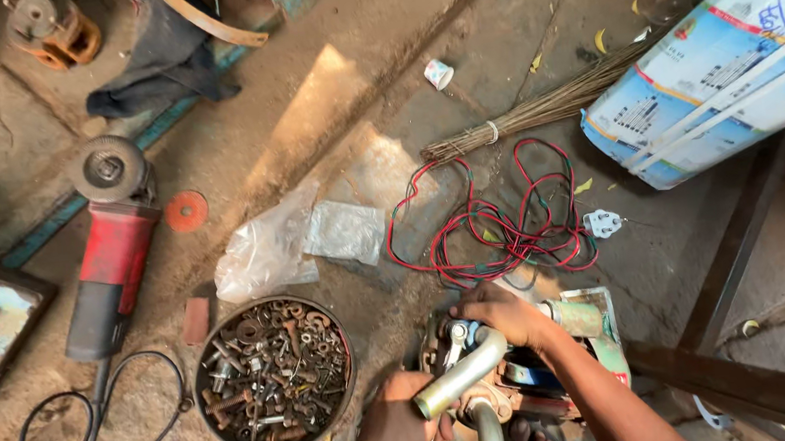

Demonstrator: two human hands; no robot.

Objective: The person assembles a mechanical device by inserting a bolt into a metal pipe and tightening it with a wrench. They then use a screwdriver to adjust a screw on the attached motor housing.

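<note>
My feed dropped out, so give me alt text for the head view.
Both hands work on a small pump: left hand grips its bent metal pipe, right hand rests on top. Nearby lie a bowl of bolts and a red angle grinder.

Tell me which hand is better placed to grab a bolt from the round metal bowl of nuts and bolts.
Left hand: it sits right beside the round metal bowl, on the curved metal pipe. The right hand rests farther away on the pump body.

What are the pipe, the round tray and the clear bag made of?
Pipe, held by the left hand: looks like metal, dull silvery grey with worn patches. Round tray: probably steel, with a dark, rusty rim; it holds rusty nuts and bolts. Clear bag: thin plastic, translucent, crinkled and glossy.
</note>
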